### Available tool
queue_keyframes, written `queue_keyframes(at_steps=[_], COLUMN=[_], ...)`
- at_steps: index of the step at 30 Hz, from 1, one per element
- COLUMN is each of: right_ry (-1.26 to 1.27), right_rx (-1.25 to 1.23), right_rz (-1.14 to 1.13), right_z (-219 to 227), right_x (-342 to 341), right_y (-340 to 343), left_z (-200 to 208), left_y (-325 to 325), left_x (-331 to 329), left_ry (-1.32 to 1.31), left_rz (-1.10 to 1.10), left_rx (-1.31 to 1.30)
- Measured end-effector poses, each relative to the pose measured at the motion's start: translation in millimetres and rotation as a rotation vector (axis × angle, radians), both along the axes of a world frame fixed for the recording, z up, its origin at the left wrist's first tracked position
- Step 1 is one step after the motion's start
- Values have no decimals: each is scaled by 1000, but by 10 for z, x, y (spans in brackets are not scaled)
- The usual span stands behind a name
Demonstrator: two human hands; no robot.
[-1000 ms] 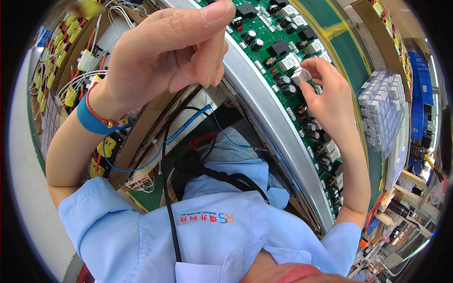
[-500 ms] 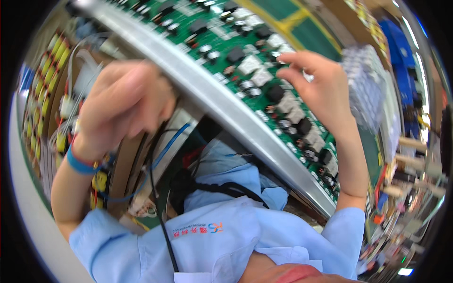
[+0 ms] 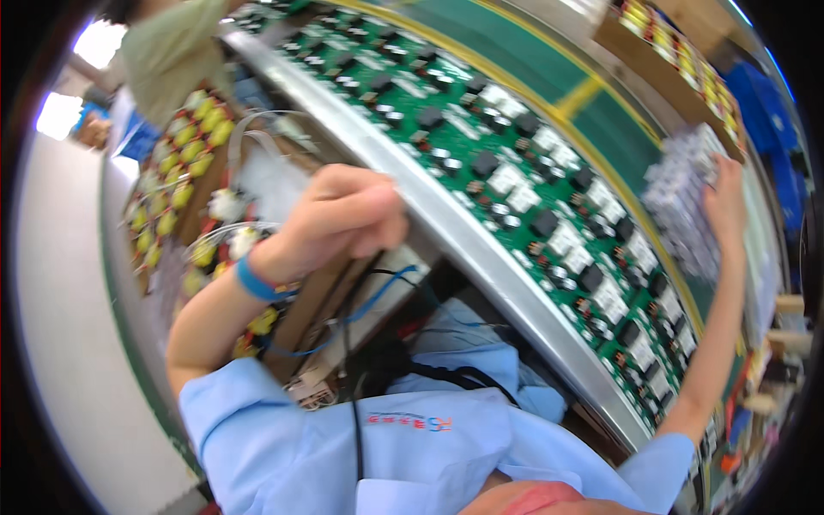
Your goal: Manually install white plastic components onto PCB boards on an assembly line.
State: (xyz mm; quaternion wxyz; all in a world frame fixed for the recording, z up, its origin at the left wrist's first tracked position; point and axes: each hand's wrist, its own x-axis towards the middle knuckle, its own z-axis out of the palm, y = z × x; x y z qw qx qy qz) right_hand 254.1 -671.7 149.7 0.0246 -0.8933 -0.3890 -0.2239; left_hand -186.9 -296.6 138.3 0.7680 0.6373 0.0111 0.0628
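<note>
My left hand [image 3: 348, 210] is closed, its fingers curled inward, in front of the silver metal rail [image 3: 446, 249]. Whatever it may hold is hidden. A blue wrist band [image 3: 257, 279] circles that wrist. My right hand [image 3: 728, 202] reaches across to the far right, against the side of a stack of clear plastic packs [image 3: 682, 202] with pale pieces inside. Its fingertips are blurred and partly hidden there. Between the two arms runs a long green circuit board panel [image 3: 468, 146], populated with black blocks, white blocks and silver cylinders.
Boxes of yellow wound coils stand at the left [image 3: 176, 176] and far right [image 3: 665, 43]. Beyond the panel lies a green mat with yellow lines [image 3: 524, 64]. A black cord [image 3: 348, 369] hangs before me. Another person's sleeve [image 3: 176, 60] shows at the upper left.
My right hand has left the circuit board panel and moved right to the plastic packs. The left hand remains curled near the rail. The whole view has shifted, showing more of the panel.
</note>
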Motion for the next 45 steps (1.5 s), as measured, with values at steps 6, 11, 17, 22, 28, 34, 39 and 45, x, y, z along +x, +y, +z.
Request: queue_keyframes(at_steps=[6, 11, 17, 22, 28, 34, 39, 45], right_ry=[277, 839, 1182, 1078, 778, 673, 550, 454], right_rx=[57, 655, 859, 406, 201, 66, 33, 0], right_rz=[13, 136, 316, 445, 625, 612, 595, 597], right_z=[-85, 321, 176, 54, -324, -394, -491, -479], right_x=[580, 140, -922, -1599, -1944, -2077, -2142, -2108], right_y=[-253, -204, 872, 1718, 2419, 2777, 2921, 3007], left_z=[327, 325, 354, 278, 215, 172, 137, 128], left_y=[-223, -137, 26, 153, 85, 72, 112, 117], left_x=[21, 33, -30, -133, -235, -222, -239, -248], left_ry=[95, 103, 141, 296, 277, 257, 199, 203], left_rz=[-116, -101, 75, 173, 225, 243, 241, 247], left_rx=[159, 119, 247, 611, 674, 610, 632, 641])
